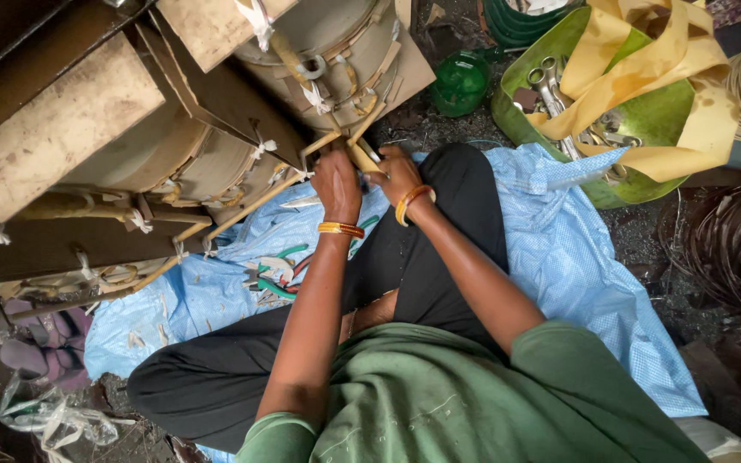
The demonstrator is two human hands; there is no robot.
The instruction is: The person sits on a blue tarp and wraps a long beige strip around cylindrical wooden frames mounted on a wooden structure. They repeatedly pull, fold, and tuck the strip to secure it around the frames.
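The large wound coil assembly wrapped in tan insulating paper [216, 129] stood just ahead of the seated person, and its thin yellowish sleeved lead [255, 201] ran slanting from lower left up to the hands. The left hand [337, 184] was closed around this lead. The right hand [396, 174], touching beside it, gripped a small dark-tipped tool [364, 156] pointing toward the coil.

One head-worn camera looks steeply down from above the seated person, close over the green-shirted shoulders at six o'clock; it faces toward twelve o'clock, where both hands meet near frame centre. No second view exists, so nothing is shared
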